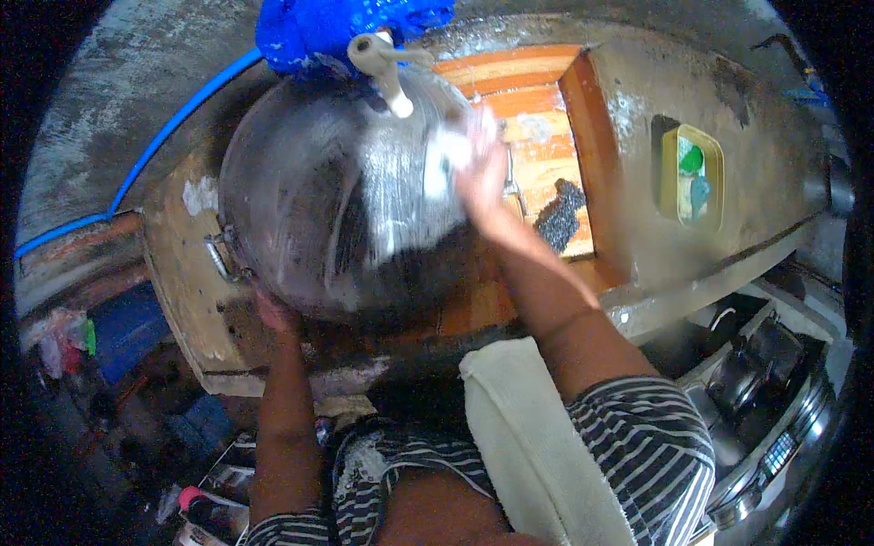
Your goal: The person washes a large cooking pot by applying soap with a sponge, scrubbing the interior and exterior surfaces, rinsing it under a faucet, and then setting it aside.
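Note:
A large round metal pan (307, 184), dark with streaky suds, leans over the sink. Whether its inner or outer face shows, I cannot tell. At its lower left edge, my left hand (276, 310) grips the rim beneath a metal loop handle (222, 259); the fingers are partly hidden behind the pan. My right hand (481, 167), blurred by motion, presses a whitish pad (442, 164) on the pan's right side. Behind that wrist is a second loop handle (513, 181). Above the pan's far edge juts a pale faucet (389, 75).
Dark scouring mesh (561, 217) lies in the orange-tiled sink (580, 123). On the right counter (635, 177) stands a yellow tub (717, 181) with green scrubber pieces. Blue plastic (307, 34) and a blue hose (181, 116) are behind. Metal cookware (758, 368) stands lower right; a white towel (532, 437) hangs over my shoulder.

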`<move>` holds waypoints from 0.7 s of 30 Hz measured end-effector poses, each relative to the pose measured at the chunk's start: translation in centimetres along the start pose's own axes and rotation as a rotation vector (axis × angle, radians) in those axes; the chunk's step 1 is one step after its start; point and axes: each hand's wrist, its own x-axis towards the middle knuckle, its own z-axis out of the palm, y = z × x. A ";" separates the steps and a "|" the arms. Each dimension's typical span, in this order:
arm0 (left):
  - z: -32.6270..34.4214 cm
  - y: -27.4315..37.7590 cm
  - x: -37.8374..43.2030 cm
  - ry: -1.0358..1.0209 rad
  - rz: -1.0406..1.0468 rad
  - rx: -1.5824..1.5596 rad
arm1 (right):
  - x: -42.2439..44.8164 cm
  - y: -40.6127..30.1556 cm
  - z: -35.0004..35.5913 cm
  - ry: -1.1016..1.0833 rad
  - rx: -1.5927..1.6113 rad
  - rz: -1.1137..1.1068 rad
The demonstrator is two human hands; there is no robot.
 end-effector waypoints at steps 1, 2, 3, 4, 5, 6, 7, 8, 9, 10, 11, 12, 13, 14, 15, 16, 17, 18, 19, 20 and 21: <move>0.0 0.3 0.5 -0.007 0.010 -0.012 | 2.9 2.2 -1.0 0.012 0.181 0.194; 0.3 0.8 1.1 -0.008 0.032 -0.032 | 5.9 4.2 -2.2 0.064 0.364 0.382; 0.6 1.2 1.1 -0.003 0.054 -0.046 | 7.0 5.4 -3.6 0.005 0.119 0.452; 0.7 1.0 1.4 0.018 0.090 -0.049 | 6.2 5.4 -4.1 0.000 0.125 0.446; 0.2 0.8 1.3 0.041 0.151 -0.041 | 4.5 5.2 -4.9 -0.006 -0.232 0.202; -0.8 -0.5 1.8 0.073 0.264 -0.001 | 2.6 4.7 -5.0 -0.010 -0.583 -0.050; -1.8 -1.9 2.1 0.110 0.376 0.042 | -1.3 4.1 -5.0 0.073 -0.731 -0.157; -3.1 -2.9 2.4 -0.213 0.091 -0.096 | -5.4 2.9 -5.1 0.121 -0.619 -0.057; -2.9 -2.4 2.1 -0.379 -0.049 -0.179 | -7.9 0.6 -4.1 0.047 -0.714 -0.143; -3.0 -1.8 1.8 -0.530 -0.204 -0.236 | -10.3 -1.8 -2.9 -0.025 -0.801 -0.235; -1.6 0.9 0.7 -0.279 -0.056 -0.115 | -10.1 -1.7 -2.9 -0.018 -0.807 -0.229; -0.9 2.5 0.3 -0.021 0.097 0.006 | -9.3 -1.1 -2.9 0.061 -0.813 -0.168; -1.3 2.2 0.5 -0.015 0.100 0.014 | -7.9 -0.5 -2.6 0.131 -0.808 -0.108; -1.5 1.3 0.2 -0.021 -0.008 -0.005 | -4.9 -0.6 -2.2 0.154 -0.746 -0.152; -1.0 1.6 0.2 -0.048 -0.094 -0.038 | -2.4 2.2 -4.1 0.193 -0.351 -0.064; -1.0 1.3 -0.3 -0.053 -0.102 -0.036 | -0.1 2.0 -4.2 0.172 -0.140 0.320; -0.4 2.6 0.6 -0.050 -0.004 -0.022 | 1.9 4.8 -5.9 0.236 0.301 0.437; -0.4 3.0 1.1 -0.030 0.076 0.004 | 1.8 6.2 -6.7 0.209 0.078 0.423; -0.6 2.7 1.6 -0.016 0.082 0.003 | 1.5 7.2 -7.1 0.175 -0.137 0.404; -1.1 1.9 2.1 -0.012 0.140 0.054 | -0.7 9.2 -8.0 0.226 -0.369 0.153; -1.9 0.0 1.2 -0.007 0.166 0.123 | -4.3 8.3 -6.6 0.232 -0.427 0.109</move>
